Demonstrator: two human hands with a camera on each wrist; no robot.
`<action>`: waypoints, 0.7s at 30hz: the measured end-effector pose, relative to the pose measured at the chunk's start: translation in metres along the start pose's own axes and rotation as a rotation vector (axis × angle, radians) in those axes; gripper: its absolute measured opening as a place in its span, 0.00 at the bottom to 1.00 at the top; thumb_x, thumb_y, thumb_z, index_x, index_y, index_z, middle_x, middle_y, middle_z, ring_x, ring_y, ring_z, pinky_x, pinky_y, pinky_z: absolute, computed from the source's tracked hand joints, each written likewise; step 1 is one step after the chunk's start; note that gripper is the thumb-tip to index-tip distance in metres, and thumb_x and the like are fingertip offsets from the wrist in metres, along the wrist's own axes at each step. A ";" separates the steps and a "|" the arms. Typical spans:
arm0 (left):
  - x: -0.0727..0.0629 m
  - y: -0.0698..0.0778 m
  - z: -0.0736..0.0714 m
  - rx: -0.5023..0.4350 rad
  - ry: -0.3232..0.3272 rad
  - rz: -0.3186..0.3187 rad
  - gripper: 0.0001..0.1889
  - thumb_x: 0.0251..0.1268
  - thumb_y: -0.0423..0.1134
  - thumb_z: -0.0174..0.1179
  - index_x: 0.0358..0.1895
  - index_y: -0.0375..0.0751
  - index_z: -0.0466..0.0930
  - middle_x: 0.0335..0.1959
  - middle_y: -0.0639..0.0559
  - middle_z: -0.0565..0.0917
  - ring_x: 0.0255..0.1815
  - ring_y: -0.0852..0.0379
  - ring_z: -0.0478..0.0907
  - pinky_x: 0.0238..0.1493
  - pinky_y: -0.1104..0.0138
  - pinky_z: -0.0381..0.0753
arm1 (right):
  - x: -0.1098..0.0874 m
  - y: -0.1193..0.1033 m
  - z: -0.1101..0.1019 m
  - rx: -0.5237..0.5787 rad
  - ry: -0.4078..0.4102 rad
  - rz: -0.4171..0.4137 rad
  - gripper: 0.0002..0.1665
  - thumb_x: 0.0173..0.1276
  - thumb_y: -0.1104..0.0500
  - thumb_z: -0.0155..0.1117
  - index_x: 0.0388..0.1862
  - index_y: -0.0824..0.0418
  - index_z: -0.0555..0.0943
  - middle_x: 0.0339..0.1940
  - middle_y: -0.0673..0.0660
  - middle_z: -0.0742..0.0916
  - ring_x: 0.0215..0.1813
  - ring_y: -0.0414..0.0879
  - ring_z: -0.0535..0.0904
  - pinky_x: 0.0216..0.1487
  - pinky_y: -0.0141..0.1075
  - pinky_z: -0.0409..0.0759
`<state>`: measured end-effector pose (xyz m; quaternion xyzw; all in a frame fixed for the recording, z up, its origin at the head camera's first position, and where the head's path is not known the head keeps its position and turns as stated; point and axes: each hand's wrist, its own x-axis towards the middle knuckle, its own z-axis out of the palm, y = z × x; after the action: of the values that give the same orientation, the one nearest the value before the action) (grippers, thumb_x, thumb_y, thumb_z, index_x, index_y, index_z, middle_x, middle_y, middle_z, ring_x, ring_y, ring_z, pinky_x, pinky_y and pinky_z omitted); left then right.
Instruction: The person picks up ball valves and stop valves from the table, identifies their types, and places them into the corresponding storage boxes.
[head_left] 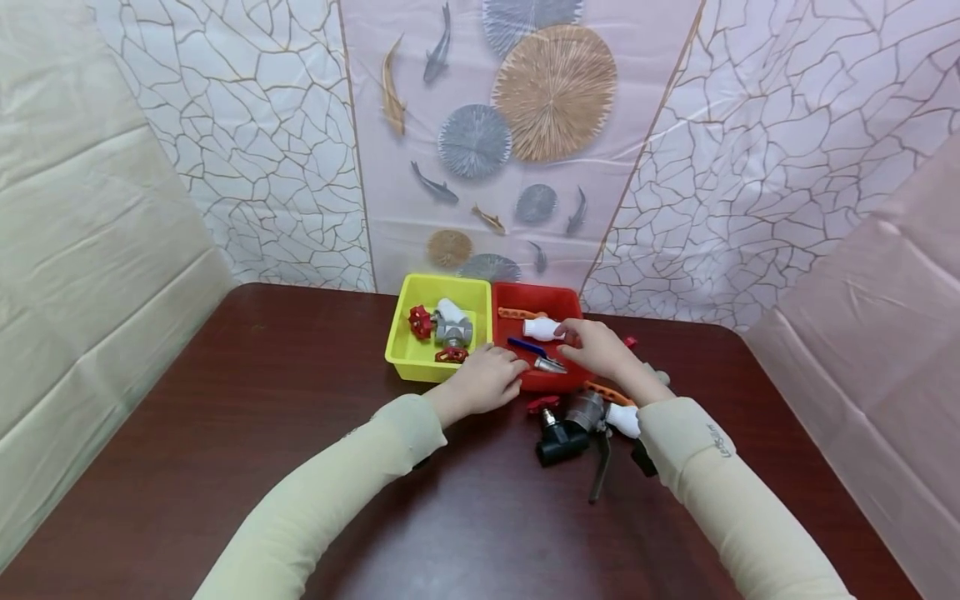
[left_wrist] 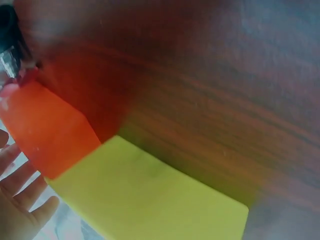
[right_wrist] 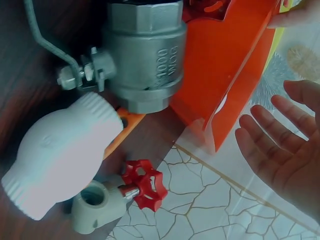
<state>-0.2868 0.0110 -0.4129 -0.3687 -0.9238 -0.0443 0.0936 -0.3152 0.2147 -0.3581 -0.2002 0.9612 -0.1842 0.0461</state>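
Observation:
My left hand (head_left: 480,383) is at the front rim where the yellow bin (head_left: 416,372) and the red bin (head_left: 551,382) meet, fingers extended and nothing visible in them. My right hand (head_left: 597,348) hovers over the red bin's right side, fingers loosely bent; the right wrist view shows its palm empty. Close to those fingertips lies a white plastic fitting (head_left: 538,328). Also in the red bin are a blue lever handle (head_left: 527,347), a silver metal piece (head_left: 550,365) and an orange handle (head_left: 517,313). The yellow bin holds a grey valve (head_left: 453,332) and red handwheels (head_left: 421,322).
Before and right of the red bin lies a pile: a black tee valve (head_left: 561,443), a metal ball valve (right_wrist: 145,55) with a lever, a white plastic fitting (right_wrist: 65,155) and a beige valve (right_wrist: 100,207) with a red handwheel. Patterned wall sheets (head_left: 292,150) stand behind the table.

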 end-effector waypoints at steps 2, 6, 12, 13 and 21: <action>-0.003 0.003 0.001 -0.016 0.018 0.020 0.15 0.67 0.44 0.53 0.52 0.44 0.80 0.47 0.50 0.83 0.51 0.53 0.78 0.60 0.56 0.71 | -0.003 0.001 0.000 0.011 0.008 0.003 0.17 0.66 0.60 0.58 0.51 0.67 0.77 0.37 0.62 0.83 0.36 0.51 0.77 0.38 0.42 0.76; -0.009 0.007 0.002 -0.032 0.037 0.042 0.16 0.67 0.44 0.53 0.54 0.44 0.79 0.51 0.48 0.82 0.54 0.52 0.78 0.63 0.54 0.70 | -0.011 0.007 -0.002 0.022 0.039 0.006 0.18 0.67 0.60 0.58 0.53 0.68 0.76 0.44 0.65 0.83 0.43 0.55 0.78 0.44 0.47 0.78; -0.015 0.008 0.007 -0.038 0.060 0.044 0.18 0.67 0.44 0.53 0.57 0.45 0.77 0.59 0.46 0.78 0.62 0.50 0.73 0.67 0.55 0.65 | -0.024 0.018 0.000 0.037 0.085 -0.014 0.18 0.68 0.61 0.57 0.53 0.68 0.77 0.45 0.65 0.83 0.43 0.55 0.79 0.44 0.47 0.78; -0.016 0.008 0.008 -0.035 0.071 0.053 0.18 0.67 0.44 0.53 0.58 0.45 0.77 0.60 0.46 0.77 0.63 0.50 0.71 0.68 0.55 0.65 | -0.026 0.020 0.000 0.042 0.090 -0.017 0.17 0.67 0.61 0.57 0.53 0.68 0.77 0.43 0.65 0.84 0.41 0.53 0.79 0.42 0.46 0.78; -0.019 0.023 0.012 -0.056 0.144 0.126 0.25 0.64 0.46 0.56 0.64 0.46 0.70 0.56 0.49 0.77 0.58 0.52 0.70 0.63 0.62 0.69 | -0.039 0.027 0.003 0.086 0.143 -0.045 0.15 0.65 0.64 0.58 0.49 0.70 0.78 0.36 0.63 0.85 0.34 0.49 0.78 0.35 0.37 0.75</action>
<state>-0.2590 0.0164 -0.4287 -0.4245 -0.8880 -0.0905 0.1518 -0.2885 0.2527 -0.3708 -0.2061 0.9485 -0.2399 -0.0183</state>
